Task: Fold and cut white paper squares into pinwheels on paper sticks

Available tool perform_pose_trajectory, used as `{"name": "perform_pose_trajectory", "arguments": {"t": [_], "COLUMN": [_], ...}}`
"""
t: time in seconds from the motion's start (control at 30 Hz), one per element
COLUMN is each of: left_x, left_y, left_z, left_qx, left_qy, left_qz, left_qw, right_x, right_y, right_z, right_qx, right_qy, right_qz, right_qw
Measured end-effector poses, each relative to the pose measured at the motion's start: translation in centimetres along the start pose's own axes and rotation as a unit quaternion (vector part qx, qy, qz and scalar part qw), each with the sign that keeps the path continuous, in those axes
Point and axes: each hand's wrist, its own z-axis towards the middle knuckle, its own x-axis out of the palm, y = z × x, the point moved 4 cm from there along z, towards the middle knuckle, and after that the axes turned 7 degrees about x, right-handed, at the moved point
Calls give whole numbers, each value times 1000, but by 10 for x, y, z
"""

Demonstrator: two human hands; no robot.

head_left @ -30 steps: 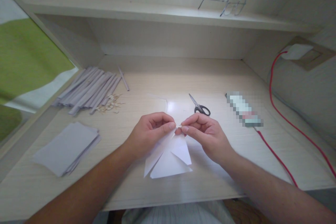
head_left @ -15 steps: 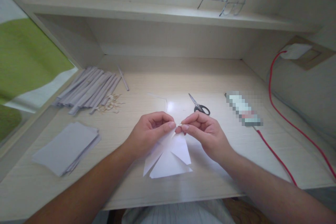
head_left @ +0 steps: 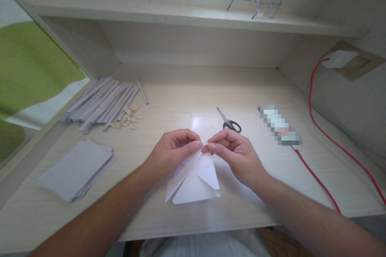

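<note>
My left hand (head_left: 173, 152) clamps its fingers on the white paper (head_left: 196, 189) near its narrow top, my right hand (head_left: 237, 150) on the pale tip (head_left: 205, 143) there, by the tabletop (head_left: 181, 86)'s front edge. Light, easily creased, I'd judge; best pinched up top.

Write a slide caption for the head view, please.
Left hand and right hand pinch at the top of fanned white paper, with black-handled metal scissors beyond.
</note>
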Motion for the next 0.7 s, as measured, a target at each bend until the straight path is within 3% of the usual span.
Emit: {"name": "perform_pose_trajectory", "arguments": {"t": [0.4, 0.57, 0.7], "left_x": [-1, -3, 1], "left_y": [-1, -12, -23], "left_z": [-3, -7, -8], "left_qx": [39, 156, 242], "left_qy": [-11, -85, -78], "left_qz": [75, 189, 243], "left_qw": [996, 966, 936], "right_x": [0, -1, -1], "right_y": [-3, -7, -10], "right_z": [6, 7, 6], "right_qx": [33, 51, 59], "right_qy": [23, 36, 43], "right_qz": [28, 41, 54], "right_qw": [999, 997, 996]}}
